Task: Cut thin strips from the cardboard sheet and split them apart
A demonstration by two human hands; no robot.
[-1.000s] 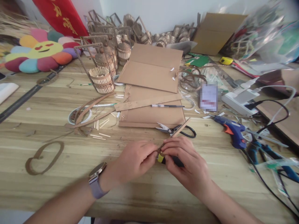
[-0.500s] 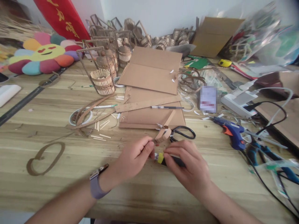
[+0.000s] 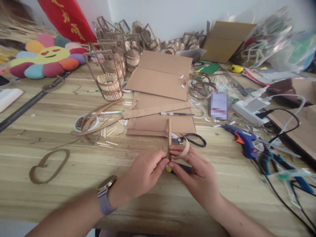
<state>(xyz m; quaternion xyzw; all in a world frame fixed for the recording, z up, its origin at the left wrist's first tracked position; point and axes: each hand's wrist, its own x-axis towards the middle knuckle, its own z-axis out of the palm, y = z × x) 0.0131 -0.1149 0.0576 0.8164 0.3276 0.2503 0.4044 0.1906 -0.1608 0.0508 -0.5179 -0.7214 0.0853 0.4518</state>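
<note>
My left hand point(image 3: 149, 168), with a watch on its wrist, pinches a narrow brown cardboard strip point(image 3: 170, 133) between thumb and fingers. My right hand point(image 3: 201, 171) is closed on the same strip from the other side, its fingertips meeting the left ones. One part of the strip stands up and away from me; a curled end point(image 3: 184, 150) arches over the right fingers. Below the right fingers is a yellow and black tool point(image 3: 184, 168), partly hidden by the thumb; its kind is unclear. Scissors point(image 3: 195, 140) with black handles lie just beyond.
Cardboard sheets point(image 3: 160, 75) lie ahead, with a pen point(image 3: 176, 114) on them. Small slatted buckets point(image 3: 108, 85) stand at the back left. To the right are a blue glue gun point(image 3: 247, 141), pliers point(image 3: 266, 161), a power strip point(image 3: 251, 112) and cables. Coiled strips point(image 3: 86, 121) lie left.
The strip has turned more upright and its curled end has swung right over my right fingers. My right hand has moved from beside the yellow and black tool onto the strip.
</note>
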